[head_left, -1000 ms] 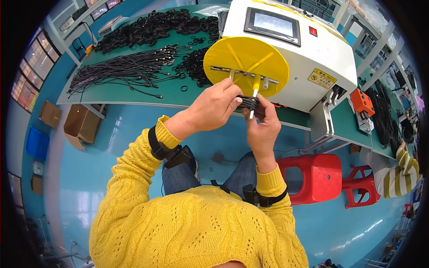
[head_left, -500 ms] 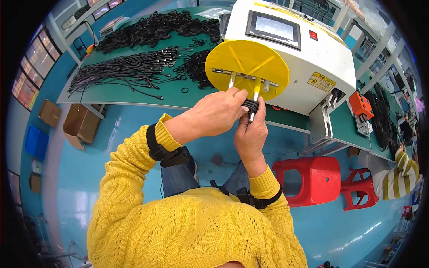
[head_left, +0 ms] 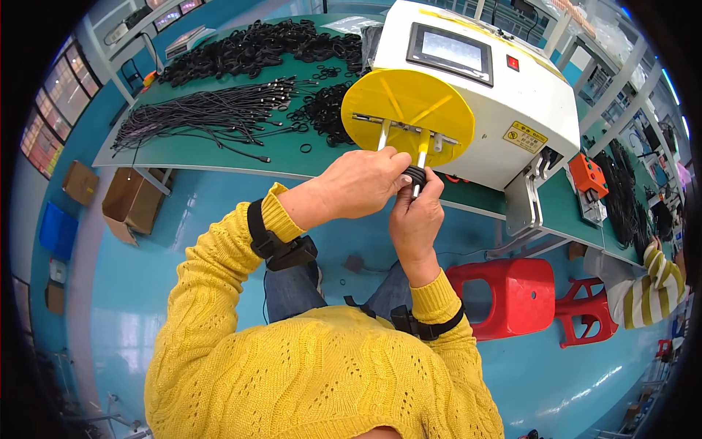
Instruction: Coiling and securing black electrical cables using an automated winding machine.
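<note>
A coil of black cable is wound around the metal rods of a yellow disc on a white winding machine. My left hand, its fingers closed, pinches the coil from the left. From below and to the right, my right hand grips the same coil with thumb and fingers. One rod tip sticks out beneath the coil, between my hands. The cable's ends are hidden by my fingers.
Straight black cables lie bundled on the green table, with a heap of coiled ones behind. Small black rings pile near the disc. Red stools stand at right; beyond them shows a person's striped sleeve.
Both hands stay on the coil and have shifted very slightly to the right and down. The view has moved a little; the grip looks much the same.
</note>
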The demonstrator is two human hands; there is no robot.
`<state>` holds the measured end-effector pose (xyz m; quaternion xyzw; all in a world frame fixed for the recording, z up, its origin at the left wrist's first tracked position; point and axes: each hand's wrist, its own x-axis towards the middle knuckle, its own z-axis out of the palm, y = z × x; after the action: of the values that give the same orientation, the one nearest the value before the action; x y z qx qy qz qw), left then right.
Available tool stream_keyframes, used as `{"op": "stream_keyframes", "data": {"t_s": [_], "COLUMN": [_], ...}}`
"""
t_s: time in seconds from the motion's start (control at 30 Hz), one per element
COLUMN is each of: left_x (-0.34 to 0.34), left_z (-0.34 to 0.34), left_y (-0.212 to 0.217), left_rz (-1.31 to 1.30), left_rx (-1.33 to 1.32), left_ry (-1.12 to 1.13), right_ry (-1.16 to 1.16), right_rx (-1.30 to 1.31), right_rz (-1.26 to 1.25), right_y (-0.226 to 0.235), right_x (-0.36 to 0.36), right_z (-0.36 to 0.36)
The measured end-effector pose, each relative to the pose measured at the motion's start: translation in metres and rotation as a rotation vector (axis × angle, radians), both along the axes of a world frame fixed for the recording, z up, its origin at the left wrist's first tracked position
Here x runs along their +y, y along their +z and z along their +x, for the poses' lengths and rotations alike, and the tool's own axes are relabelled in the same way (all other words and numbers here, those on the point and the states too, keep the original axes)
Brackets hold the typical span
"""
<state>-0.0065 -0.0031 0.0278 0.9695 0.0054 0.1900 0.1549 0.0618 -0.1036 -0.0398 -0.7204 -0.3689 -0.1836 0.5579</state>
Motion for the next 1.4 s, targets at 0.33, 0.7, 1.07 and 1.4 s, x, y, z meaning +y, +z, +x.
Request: {"op": "stream_keyframes", "data": {"t_s": [0.33,0.7,1.07,1.4], "left_x": [-0.037,0.009,0.011,0.001], "left_z": [-0.055,-0.088,-0.077,-0.077], "left_y": [-0.051,-0.137,-0.131,-0.161], "left_rz": [-0.127,-1.529,-1.527,-1.730], "left_rx": [0.138,0.337,0.994,1.035], "left_ry": [0.135,0.324,0.134,0.044], "right_ry": [0.137,0.609,0.657,0.745], "right_rx": [-0.029,-0.031,0.095,-0.275], "right_rz": [-0.338,-0.592,-0.592,-0.890], "right_y": [-0.031,-0.100,-0.115,-0.093], "right_x": [-0.039,-0.001,-0.008,-0.016], "right_z": [-0.032,-0.032,-0.036,-0.023]}}
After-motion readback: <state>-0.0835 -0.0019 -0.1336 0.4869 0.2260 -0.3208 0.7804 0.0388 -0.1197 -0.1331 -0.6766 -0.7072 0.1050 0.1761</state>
